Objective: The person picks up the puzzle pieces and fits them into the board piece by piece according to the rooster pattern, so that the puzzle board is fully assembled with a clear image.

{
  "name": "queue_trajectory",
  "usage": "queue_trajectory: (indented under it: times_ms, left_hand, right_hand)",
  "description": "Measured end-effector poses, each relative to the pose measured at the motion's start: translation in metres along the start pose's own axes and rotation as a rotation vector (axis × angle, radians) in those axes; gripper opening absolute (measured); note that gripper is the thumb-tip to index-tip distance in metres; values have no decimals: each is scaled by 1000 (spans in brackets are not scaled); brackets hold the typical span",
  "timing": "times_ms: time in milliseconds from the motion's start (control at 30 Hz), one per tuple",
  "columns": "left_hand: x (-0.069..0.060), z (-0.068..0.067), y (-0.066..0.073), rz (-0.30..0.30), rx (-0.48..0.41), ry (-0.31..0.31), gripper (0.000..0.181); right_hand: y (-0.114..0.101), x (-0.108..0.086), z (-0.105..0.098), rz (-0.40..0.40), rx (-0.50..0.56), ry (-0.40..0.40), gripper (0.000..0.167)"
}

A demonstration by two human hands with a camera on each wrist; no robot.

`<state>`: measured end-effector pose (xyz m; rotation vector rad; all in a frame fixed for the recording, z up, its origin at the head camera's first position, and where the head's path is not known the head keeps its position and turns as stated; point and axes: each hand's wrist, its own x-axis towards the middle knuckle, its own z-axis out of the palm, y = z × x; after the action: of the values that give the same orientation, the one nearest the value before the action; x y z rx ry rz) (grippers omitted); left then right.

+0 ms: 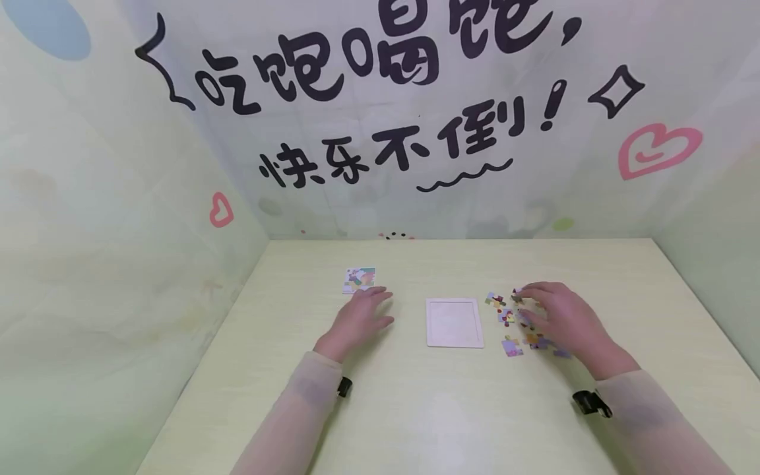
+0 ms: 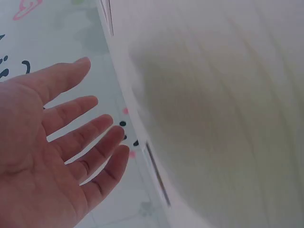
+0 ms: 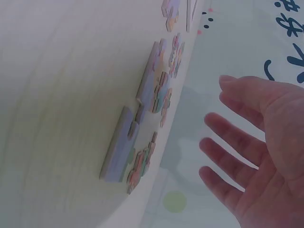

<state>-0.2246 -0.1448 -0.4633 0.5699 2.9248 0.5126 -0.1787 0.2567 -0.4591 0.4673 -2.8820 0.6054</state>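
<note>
My left hand [image 1: 356,322] hovers with relaxed, spread fingers over the left part of the table, nearest to a small colourful picture card [image 1: 359,277]. In the left wrist view its palm [image 2: 38,161] shows with nothing in it. To the right, my right hand [image 1: 563,318] hangs over a group of jigsaw pieces [image 1: 512,347], hiding some of them in the head view. The right wrist view shows that hand [image 3: 270,156] loosely spread, apart from the pieces [image 3: 118,149], holding nothing. Between the hands lies a square white puzzle tray [image 1: 429,323] with a raised rim.
The pale wooden table [image 1: 380,409] reaches back to a printed wall [image 1: 368,211] with large black writing. A side wall [image 1: 119,264] stands at the left and another [image 1: 712,231] at the right. Black wrist straps [image 1: 588,401] sit at both sleeves.
</note>
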Motion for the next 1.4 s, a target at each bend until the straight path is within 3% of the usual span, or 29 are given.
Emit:
queue_trajectory:
  times_ms: [267,367,633,867,1400]
  left_hand:
    - [8,12,21,59,-118,-68,56]
    - [12,14,32,85,-120,-86,56]
    - [21,22,51,121,-25,-127,55]
    - [19,24,58,118,25,-159,57]
    - [18,26,63,128,93,-146,64]
  right_hand:
    - [-5,4,8,-37,14,-71,27]
    - [-5,6,9,-43,0,-82,26]
    - [-6,10,9,-42,-3,-108,19]
    - [-6,11,12,-37,11,-121,17]
    - [-2,14,18,-51,19,-143,17]
